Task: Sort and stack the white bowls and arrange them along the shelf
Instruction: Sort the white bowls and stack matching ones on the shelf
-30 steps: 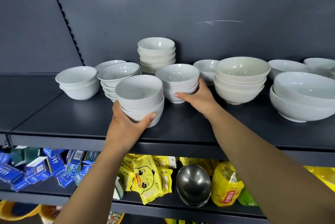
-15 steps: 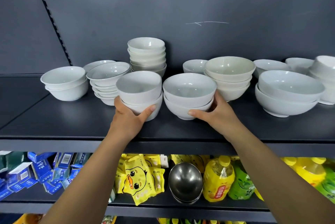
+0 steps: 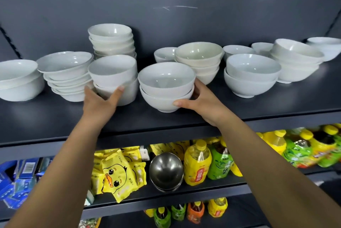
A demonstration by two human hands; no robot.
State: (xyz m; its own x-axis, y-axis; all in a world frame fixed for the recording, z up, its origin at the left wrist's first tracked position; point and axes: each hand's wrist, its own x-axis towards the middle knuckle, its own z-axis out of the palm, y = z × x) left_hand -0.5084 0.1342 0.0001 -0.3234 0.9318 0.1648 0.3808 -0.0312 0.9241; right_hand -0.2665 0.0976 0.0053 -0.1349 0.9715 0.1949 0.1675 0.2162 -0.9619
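step: aligning stacks on shelf | my left hand grips deep 2-bowl stack | right hand grips wide 2-bowl stack | next: probably square both

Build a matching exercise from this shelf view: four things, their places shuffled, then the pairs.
1. wide white two-bowl stack
2. deep white two-bowl stack
3. tall stack of small white bowls
4. shiny steel bowl

a. lower shelf
b. held by left hand
c. top shelf, at the back
d. held by right hand

Pairs: 1-d, 2-b, 3-c, 4-a
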